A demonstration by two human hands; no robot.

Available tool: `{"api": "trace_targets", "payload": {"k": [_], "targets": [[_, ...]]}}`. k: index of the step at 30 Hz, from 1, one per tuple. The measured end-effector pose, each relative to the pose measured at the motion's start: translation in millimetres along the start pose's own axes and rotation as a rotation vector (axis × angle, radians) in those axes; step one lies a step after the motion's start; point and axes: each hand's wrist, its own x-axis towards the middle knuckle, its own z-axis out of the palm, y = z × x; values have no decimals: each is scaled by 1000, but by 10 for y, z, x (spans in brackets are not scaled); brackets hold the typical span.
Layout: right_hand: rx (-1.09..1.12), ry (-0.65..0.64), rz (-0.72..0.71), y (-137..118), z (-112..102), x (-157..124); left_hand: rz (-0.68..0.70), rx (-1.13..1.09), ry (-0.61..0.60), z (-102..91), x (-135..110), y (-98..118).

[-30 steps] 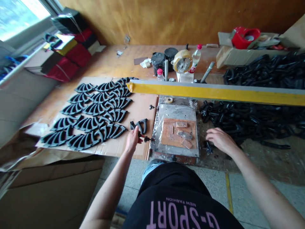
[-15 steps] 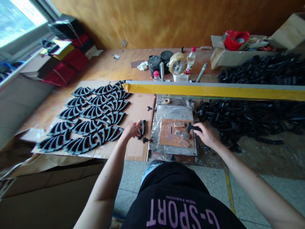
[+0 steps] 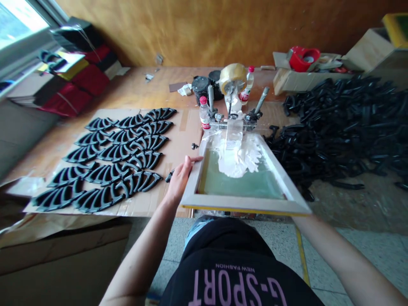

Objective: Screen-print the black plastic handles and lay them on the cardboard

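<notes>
One long wooden surface carries a big heap of black moulded parts on the right and a cardboard sheet on the left, with rows of the same parts laid out on it. Between them, a wooden screen-printing frame stands raised from its hinge clamps, with white ink pooled on its green mesh. The left hand grips the frame's left rail, fingers curled over it. The right hand is hidden beyond the frame's front rail, so its hold cannot be told. Keeping both hands level should best stop the ink sliding.
</notes>
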Motion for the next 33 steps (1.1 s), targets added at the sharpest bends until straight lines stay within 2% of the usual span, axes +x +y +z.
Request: {"api": "trace_targets", "payload": {"k": [3,5,7,9,11,13,16,18,20,22,24,26,28,30,33], "targets": [[-103,188,140,108,-222,250,-165,76,-24,5,-113,-515],[-167,235,120,-30,-245,508,-205,135,-21,54,-91,-794],[-202,156,32,-272,-169,743,-203,232,-31,94,-32,-976],[-192,-27,-45,-503,-47,853,-181,314,-56,105,22,-1066],[-180,-201,-88,-644,54,787,-165,352,-62,94,47,-1098],[-161,-318,-168,-684,81,590,-173,347,-51,82,45,-1105],[-87,-425,-355,-647,-13,311,-218,270,-19,85,24,-1098],[-45,-480,-409,-625,-81,254,-251,206,7,101,14,-1079],[-47,-442,-366,-623,-89,267,-279,147,30,118,8,-1051],[-58,-337,-318,-629,-32,255,-300,100,45,131,4,-1025],[-45,-277,-339,-630,46,169,-310,76,46,138,0,-1010],[-6,-307,-398,-629,94,62,-310,73,38,139,-2,-1003],[14,-338,-391,-644,93,44,-303,79,30,131,-2,-989],[3,-295,-298,-678,51,187,-292,85,12,108,-5,-941],[-28,-145,-130,-674,-93,633,-275,63,-28,49,-28,-760]]}}
